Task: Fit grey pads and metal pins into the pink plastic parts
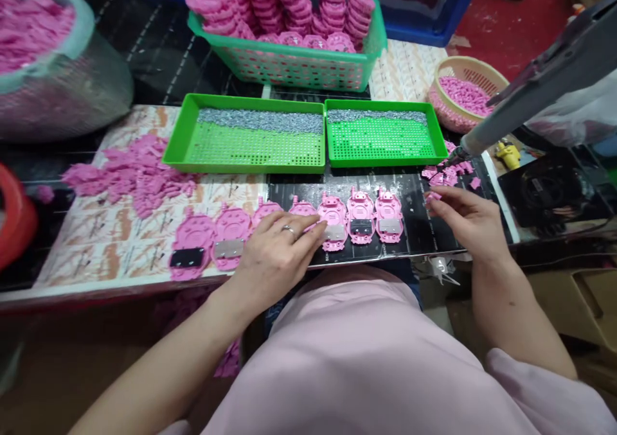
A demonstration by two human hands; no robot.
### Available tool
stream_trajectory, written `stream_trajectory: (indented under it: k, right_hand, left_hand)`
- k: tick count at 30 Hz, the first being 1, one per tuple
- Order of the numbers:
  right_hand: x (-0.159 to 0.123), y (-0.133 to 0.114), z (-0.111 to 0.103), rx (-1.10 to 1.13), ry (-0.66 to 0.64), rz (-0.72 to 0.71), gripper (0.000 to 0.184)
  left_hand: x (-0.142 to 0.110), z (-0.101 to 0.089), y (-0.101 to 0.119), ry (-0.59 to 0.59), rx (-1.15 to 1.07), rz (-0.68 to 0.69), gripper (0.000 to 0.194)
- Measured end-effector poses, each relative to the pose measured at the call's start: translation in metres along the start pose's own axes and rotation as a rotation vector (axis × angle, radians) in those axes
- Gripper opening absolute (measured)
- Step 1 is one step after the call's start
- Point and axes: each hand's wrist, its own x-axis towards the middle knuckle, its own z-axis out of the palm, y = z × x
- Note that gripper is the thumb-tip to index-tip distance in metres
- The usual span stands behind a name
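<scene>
A row of pink plastic casings (pixel 332 213) lies along the table's front edge, several with a black or silvery rectangular plate. My left hand (pixel 282 245), a ring on one finger, rests over the middle of this row with its fingers stretched out. Its fingertips touch a casing that carries a silvery plate. To the right of the row, my right hand (pixel 470 223) pinches a small pink plastic piece (pixel 433 196) between thumb and forefinger. Just beyond it lies a small heap of similar pink pieces (pixel 446 175). My left palm and fingers partly hide the casings beneath.
Two green trays (pixel 245 165) hold small grey metal parts. Behind them stands a green basket (pixel 289 65) of stacked pink casings. Loose pink pieces (pixel 137 171) are heaped at left, near a large tub (pixel 72 101). A long grey tool (pixel 525 97) slants in at right, beside a round basket (pixel 457 69).
</scene>
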Motion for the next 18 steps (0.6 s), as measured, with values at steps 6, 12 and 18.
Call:
stream_trajectory:
  k: [6,12,18]
  right_hand:
    - [-0.010,-0.037,0.063,0.661,-0.371,0.314,0.019]
    - [-0.014,-0.049,0.100,0.557,-0.457,0.024,0.012]
    - [-0.007,-0.068,0.101,0.117,-0.719,-0.436,0.018]
  left_hand:
    - [0.007,0.007,0.019,0.086,-0.246,-0.098,0.021]
    - [0.009,0.007,0.026,0.093,-0.799,-0.326,0.028]
    - [-0.011,-0.003,0.018,-0.027,-1.012,-0.411,0.027]
